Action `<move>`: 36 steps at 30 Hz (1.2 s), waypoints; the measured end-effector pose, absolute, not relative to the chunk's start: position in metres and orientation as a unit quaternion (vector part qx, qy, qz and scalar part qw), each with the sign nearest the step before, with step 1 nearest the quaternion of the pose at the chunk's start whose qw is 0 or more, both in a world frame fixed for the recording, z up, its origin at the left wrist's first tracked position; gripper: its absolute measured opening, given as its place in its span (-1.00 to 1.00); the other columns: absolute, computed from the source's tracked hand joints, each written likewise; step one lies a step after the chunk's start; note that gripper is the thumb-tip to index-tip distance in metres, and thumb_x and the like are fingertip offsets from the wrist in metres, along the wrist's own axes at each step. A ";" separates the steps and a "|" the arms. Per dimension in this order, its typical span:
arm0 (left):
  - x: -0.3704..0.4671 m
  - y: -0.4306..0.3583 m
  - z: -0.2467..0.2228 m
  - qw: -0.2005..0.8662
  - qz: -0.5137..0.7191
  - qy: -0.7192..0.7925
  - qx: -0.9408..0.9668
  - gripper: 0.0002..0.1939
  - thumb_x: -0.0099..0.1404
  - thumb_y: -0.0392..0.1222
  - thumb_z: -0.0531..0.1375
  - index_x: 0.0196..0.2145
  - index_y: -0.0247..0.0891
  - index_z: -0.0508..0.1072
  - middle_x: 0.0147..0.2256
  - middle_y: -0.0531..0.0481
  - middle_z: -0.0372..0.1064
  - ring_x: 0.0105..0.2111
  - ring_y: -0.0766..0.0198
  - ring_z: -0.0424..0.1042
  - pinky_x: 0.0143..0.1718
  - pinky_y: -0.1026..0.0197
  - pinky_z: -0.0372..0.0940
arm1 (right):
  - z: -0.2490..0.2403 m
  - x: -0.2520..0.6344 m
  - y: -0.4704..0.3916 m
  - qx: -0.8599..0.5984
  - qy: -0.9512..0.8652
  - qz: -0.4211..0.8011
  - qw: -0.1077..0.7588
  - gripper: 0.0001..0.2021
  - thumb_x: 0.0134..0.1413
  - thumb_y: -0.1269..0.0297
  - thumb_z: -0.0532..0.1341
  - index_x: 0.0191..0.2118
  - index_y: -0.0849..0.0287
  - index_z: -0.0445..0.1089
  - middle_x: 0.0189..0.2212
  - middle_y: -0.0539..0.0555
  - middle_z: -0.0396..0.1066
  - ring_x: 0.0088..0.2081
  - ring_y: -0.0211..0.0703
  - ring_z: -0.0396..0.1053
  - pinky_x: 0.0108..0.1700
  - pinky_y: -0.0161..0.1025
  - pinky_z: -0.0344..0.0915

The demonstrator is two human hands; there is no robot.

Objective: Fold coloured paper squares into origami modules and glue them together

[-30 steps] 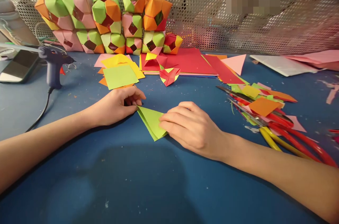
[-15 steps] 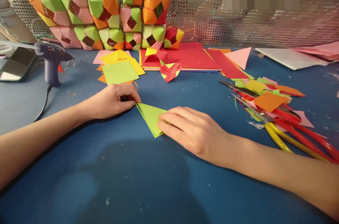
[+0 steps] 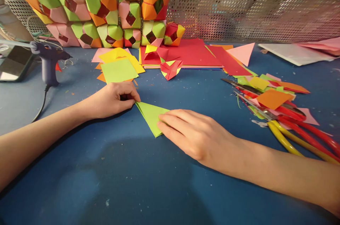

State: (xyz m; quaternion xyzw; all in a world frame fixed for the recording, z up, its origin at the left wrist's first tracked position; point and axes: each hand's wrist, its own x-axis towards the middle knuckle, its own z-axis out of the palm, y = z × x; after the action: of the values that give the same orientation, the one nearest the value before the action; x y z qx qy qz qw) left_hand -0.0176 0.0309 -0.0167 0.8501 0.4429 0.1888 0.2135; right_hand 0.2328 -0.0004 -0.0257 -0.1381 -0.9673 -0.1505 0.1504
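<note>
A light green sheet of paper [image 3: 151, 116], folded into a triangle with its layers slightly apart at the left edge, lies on the blue table. At its upper left corner my left hand [image 3: 117, 99] is closed, thumb and forefinger pinching the tip. My right hand [image 3: 193, 131] covers the right part of the paper, fingers close together and bent over it; its thumb is hidden. Just beyond my left hand is a flat green paper square [image 3: 120, 70] on a pile of yellow and orange sheets.
Folded paper modules [image 3: 102, 3] are stacked against a perforated metal screen [image 3: 204, 23]. A glue gun [image 3: 49, 63] stands at left. Red sheets [image 3: 191, 53] and a small folded red-green piece [image 3: 171, 70] lie behind the hands. Scissors [image 3: 285, 136] and paper scraps [image 3: 275, 99] lie at right.
The view has shifted slightly, with the background a little higher in the picture. Both hands keep their places on the green paper; the right hand's fingers have moved only slightly.
</note>
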 end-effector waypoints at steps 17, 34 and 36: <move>-0.016 0.031 -0.016 0.213 0.194 0.449 0.846 -0.85 0.17 -0.31 0.07 -0.35 -0.26 0.43 -0.32 0.02 0.40 -0.29 0.30 0.36 -0.21 0.27 0.23 | -0.026 0.232 -0.005 -0.138 -0.968 -0.156 0.138 -0.69 0.13 0.58 -0.05 -0.18 0.38 0.42 -0.25 0.25 0.45 -0.19 -0.03 0.38 -0.27 -0.17 0.38; -0.015 0.033 -0.013 0.215 0.196 0.503 0.814 -0.82 0.15 -0.29 0.07 -0.33 -0.26 0.45 -0.33 0.04 0.42 -0.33 0.30 0.37 -0.27 0.27 0.26 | -0.032 0.236 -0.008 -0.089 -0.962 -0.235 0.105 -0.69 0.08 0.57 0.05 -0.06 0.55 0.35 -0.11 0.41 0.41 -0.09 0.07 0.39 -0.10 -0.06 0.38; -0.011 0.030 -0.008 0.203 0.223 0.538 0.788 -0.82 0.15 -0.30 0.07 -0.31 -0.27 0.44 -0.31 0.02 0.43 -0.31 0.28 0.38 -0.26 0.24 0.27 | -0.032 0.236 -0.007 -0.087 -0.961 -0.245 0.097 -0.68 0.08 0.55 0.05 -0.05 0.54 0.35 -0.11 0.41 0.41 -0.09 0.09 0.39 -0.12 -0.06 0.38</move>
State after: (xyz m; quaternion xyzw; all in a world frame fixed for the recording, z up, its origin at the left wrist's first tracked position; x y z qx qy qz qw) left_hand -0.0109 0.0305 -0.0078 0.7877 0.5375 0.2226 0.2027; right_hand 0.2359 -0.0075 -0.0318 -0.0873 -0.9606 -0.2453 0.0972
